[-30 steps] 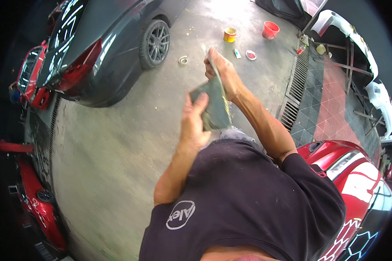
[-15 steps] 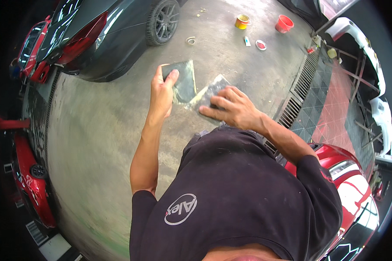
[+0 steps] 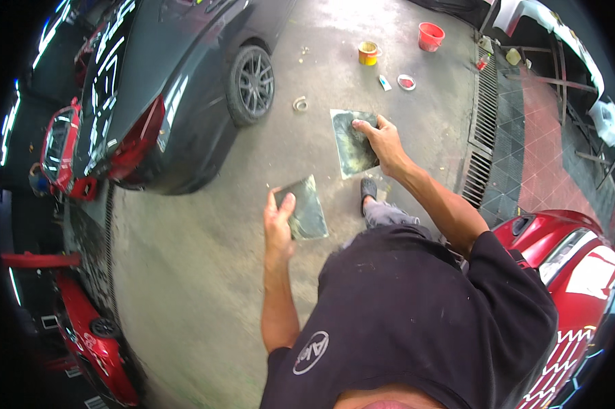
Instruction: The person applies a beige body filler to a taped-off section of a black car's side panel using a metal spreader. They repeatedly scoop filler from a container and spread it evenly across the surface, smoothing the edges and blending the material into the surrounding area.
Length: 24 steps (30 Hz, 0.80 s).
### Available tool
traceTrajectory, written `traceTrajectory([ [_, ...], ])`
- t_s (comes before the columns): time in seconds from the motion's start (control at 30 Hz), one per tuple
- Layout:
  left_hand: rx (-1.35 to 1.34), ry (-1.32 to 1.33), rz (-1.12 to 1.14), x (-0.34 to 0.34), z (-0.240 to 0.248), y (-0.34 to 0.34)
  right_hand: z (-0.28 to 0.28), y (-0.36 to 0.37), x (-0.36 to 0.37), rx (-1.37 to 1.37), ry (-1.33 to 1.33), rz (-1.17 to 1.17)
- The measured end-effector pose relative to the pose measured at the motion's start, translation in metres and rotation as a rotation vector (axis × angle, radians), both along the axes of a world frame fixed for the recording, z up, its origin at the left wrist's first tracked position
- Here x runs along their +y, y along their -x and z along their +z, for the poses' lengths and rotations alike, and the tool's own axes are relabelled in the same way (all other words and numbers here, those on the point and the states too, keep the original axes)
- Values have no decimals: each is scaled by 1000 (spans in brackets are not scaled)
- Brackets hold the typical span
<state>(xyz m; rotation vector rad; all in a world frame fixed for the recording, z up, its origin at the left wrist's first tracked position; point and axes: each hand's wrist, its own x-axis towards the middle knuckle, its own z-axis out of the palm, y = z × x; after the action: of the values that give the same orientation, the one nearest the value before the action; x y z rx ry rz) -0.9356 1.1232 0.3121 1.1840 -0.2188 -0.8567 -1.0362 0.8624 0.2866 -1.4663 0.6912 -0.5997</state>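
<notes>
A flat, squarish dark putty spreader [image 3: 309, 213] with pale smears is in my left hand [image 3: 277, 223], the thumb lying across its face and the other fingers behind it. Higher and to the right, my right hand [image 3: 389, 144] grips a second dark putty spreader [image 3: 352, 153] by its right side, thumb on top. Yellowish residue streaks this one and runs along its edges. Some space separates the two spreaders. Both are held above the concrete floor, in front of my body.
A dark grey car [image 3: 205, 129] stands at the upper left. Ahead on the floor are a tape roll [image 3: 301, 104], a yellow can [image 3: 367, 54], a white tube [image 3: 384, 83], a round lid with red paste [image 3: 406, 82] and a red bucket [image 3: 430, 37]. A red car [image 3: 546, 235] is close on my right, near a drain grate [image 3: 481, 129].
The two spreaders, touching before, are now apart. My right hand has moved forward and turned its spreader face up; my left hand is lower in view. The view itself has shifted too.
</notes>
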Motion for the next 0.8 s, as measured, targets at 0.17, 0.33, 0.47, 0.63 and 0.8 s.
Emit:
traceTrajectory([
  [0.17, 119, 136, 117, -47, -11, -20, -7, -33, -6, -12, -23, 515],
  [0.33, 69, 269, 368, -80, 2, -83, -33, -92, -69, -7, -594, -49],
  [0.47, 38, 27, 71, -126, 2, -97, -53, -130, -105, -117, -686, -81],
  [0.63, 85, 3, -25, -208, -15, -106, -30, -156, -136, -73, -611, 255],
  [0.8, 31, -22, -11, -259, -11, -146, -25, -174, -199, -331, -481, -165],
])
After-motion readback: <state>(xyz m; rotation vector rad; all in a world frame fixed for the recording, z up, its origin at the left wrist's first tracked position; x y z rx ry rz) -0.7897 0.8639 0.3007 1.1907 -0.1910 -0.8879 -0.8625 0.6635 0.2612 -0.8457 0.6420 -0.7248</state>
